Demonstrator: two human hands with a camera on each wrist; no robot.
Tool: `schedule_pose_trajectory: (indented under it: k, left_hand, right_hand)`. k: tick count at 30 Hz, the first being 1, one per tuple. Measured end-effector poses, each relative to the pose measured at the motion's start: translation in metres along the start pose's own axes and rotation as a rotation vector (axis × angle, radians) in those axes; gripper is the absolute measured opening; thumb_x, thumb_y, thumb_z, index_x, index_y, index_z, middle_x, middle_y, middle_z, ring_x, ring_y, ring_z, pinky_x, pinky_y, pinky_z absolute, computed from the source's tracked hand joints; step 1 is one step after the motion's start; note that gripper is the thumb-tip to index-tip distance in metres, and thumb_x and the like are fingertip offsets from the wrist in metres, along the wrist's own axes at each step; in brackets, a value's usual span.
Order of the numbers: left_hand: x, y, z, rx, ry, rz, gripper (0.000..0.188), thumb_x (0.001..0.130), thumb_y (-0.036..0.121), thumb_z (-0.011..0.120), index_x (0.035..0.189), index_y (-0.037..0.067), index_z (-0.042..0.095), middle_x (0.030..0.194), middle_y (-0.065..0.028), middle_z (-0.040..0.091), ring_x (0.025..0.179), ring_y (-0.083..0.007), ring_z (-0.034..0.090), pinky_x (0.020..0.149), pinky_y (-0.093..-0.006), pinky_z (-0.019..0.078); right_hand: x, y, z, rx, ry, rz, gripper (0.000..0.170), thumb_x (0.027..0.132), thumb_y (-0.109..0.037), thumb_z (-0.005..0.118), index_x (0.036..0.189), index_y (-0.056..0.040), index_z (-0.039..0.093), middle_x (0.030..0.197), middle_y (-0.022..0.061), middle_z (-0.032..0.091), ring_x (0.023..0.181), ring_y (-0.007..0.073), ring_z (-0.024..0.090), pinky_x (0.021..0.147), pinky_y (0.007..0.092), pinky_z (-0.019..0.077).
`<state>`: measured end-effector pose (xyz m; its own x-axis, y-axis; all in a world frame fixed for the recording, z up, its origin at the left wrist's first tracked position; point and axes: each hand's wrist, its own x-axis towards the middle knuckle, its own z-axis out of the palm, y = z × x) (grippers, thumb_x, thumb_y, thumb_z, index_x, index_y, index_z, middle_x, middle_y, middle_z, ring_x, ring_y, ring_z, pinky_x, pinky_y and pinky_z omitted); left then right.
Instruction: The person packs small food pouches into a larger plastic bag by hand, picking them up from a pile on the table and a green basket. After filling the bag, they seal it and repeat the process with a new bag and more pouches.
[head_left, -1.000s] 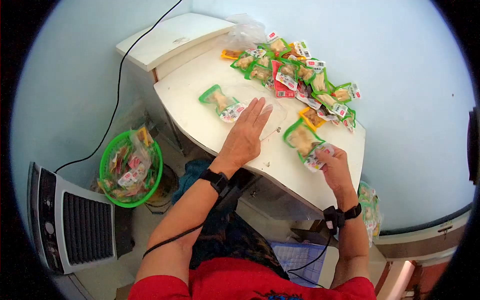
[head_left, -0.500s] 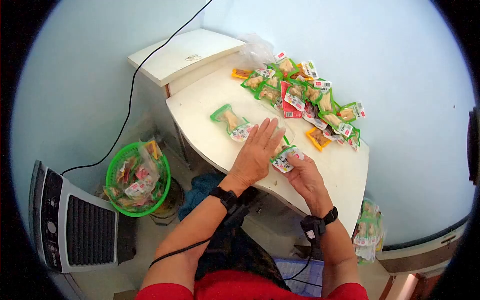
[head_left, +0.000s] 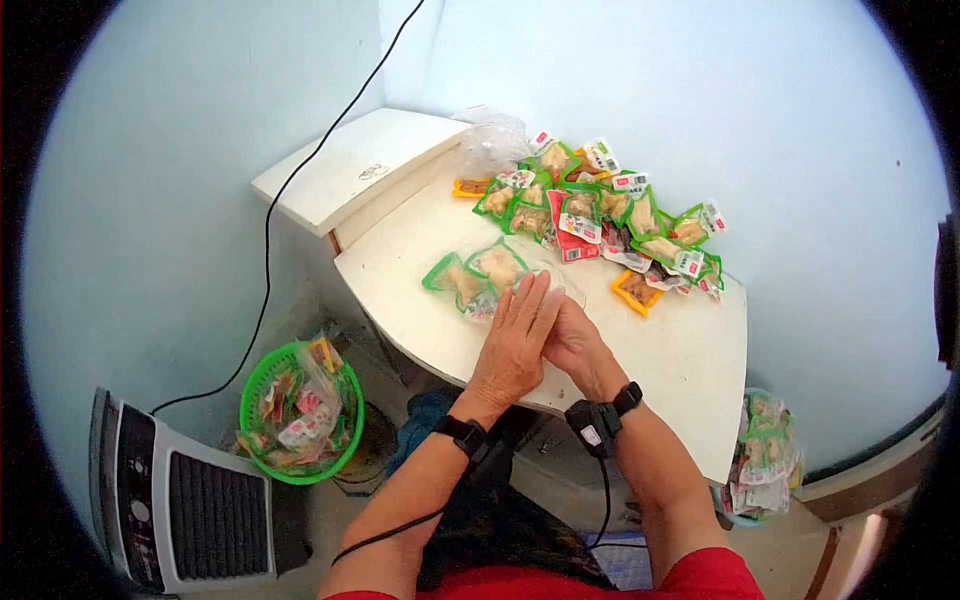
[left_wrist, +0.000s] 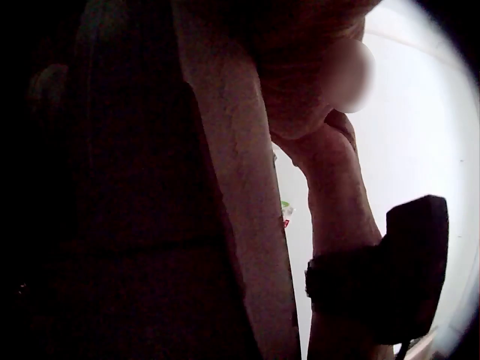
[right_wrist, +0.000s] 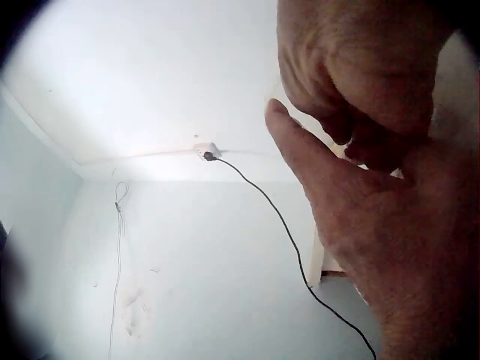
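Note:
My left hand (head_left: 512,345) lies with straight fingers together over the near end of a clear plastic bag on the white table. My right hand (head_left: 575,345) is close against it, its fingers mostly hidden behind the left hand; I cannot tell whether they still pinch a packet. Just beyond the fingertips, a green-edged food packet (head_left: 498,264) with pale pieces overlaps a second green-edged packet (head_left: 452,280) inside the bag's outline. In the right wrist view, the right thumb (right_wrist: 300,146) points up, straight, below the left hand.
A pile of green, yellow and red packets (head_left: 620,215) covers the back right of the table (head_left: 650,390), beside a crumpled clear bag (head_left: 492,145). On the floor stand a green basket (head_left: 250,395) of packets, a fan-like appliance (head_left: 190,500) and another packet heap (head_left: 765,455).
My right hand has brought the green-edged packet from the table's right side leftward to the clear bag, beside the other packet. The left hand has stayed over the bag with straight fingers.

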<state>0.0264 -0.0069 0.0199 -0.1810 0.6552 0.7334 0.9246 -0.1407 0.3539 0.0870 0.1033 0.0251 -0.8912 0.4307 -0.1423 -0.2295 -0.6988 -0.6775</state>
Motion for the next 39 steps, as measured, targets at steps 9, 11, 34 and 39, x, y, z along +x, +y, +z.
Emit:
schedule_pose_trajectory:
  k: [9,11,34,39]
  left_hand:
    - [0.0,-0.001,0.002,0.019,-0.027,0.005,0.068,0.077,-0.004,0.056,0.142,0.002,0.04,0.152,-0.0213,0.033,0.142,-0.0389,0.03,0.116,-0.0519,0.0243]
    - [0.002,0.002,-0.001,0.007,-0.027,-0.005,0.067,0.077,-0.004,0.057,0.142,0.002,0.04,0.152,-0.0215,0.034,0.142,-0.039,0.031,0.116,-0.051,0.0255]
    - [0.0,-0.002,0.004,0.045,-0.051,0.013,0.079,0.061,-0.014,0.045,0.139,-0.002,0.04,0.149,-0.0224,0.035,0.141,-0.0408,0.029,0.118,-0.047,0.0253]
    - [-0.001,-0.002,0.004,0.039,-0.024,0.012,0.078,0.062,-0.013,0.044,0.139,-0.002,0.04,0.149,-0.0226,0.035,0.141,-0.0411,0.029,0.118,-0.0466,0.0257]
  right_hand:
    - [0.033,0.023,-0.026,-0.196,-0.067,-0.151,0.038,0.105,-0.031,0.033,0.133,-0.0086,0.045,0.126,0.0108,0.053,0.113,0.024,0.055,0.102,0.0384,0.0459]
    - [0.079,0.044,-0.075,-0.389,-0.253,-0.263,0.037,0.105,-0.031,0.033,0.131,-0.0084,0.046,0.124,0.0105,0.054,0.112,0.025,0.055,0.103,0.0391,0.0446]
    - [-0.048,-0.087,-0.097,-2.102,0.483,-0.648,0.024,0.087,-0.015,0.057,0.103,0.0027,0.062,0.096,0.0169,0.062,0.099,0.0363,0.061,0.083,0.0504,0.0516]
    - [-0.074,-0.072,-0.065,-2.346,0.324,-0.193,0.024,0.083,-0.009,0.055,0.102,0.0039,0.061,0.105,0.0221,0.061,0.102,0.0371,0.061,0.083,0.0495,0.0517]
